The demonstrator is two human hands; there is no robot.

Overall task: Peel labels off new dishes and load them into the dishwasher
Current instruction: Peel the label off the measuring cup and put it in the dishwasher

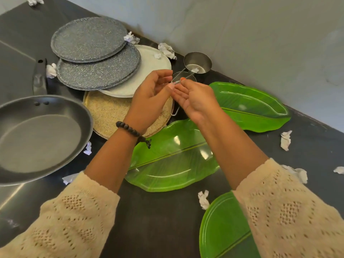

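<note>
Dark countertop (pixel 163 220) runs beneath a pale wall, littered with crumpled paper scraps (pixel 285 140); from the head camera, two speckled grey plates (pixel 89 39) overlap a white plate (pixel 158 62), which lies over a tan speckled plate (pixel 109 112); a dark frying pan (pixel 41 138) sits at the left; three green leaf-shaped plates (pixel 173 159) lie at centre and right. Near the wall stands a steel measuring cup (pixel 198 62) with a paper scrap inside. Both hands meet above the tan plate; the left hand (pixel 150 97), a beaded bracelet (pixel 128 128) on its wrist, curls its fingers round a small metal measuring cup's handle (pixel 183 78); the right hand (pixel 195 101) pinches at that handle with thumb and forefinger, its other fingers loosely extended; another wire handle (pixel 175 110) shows below the hands.
</note>
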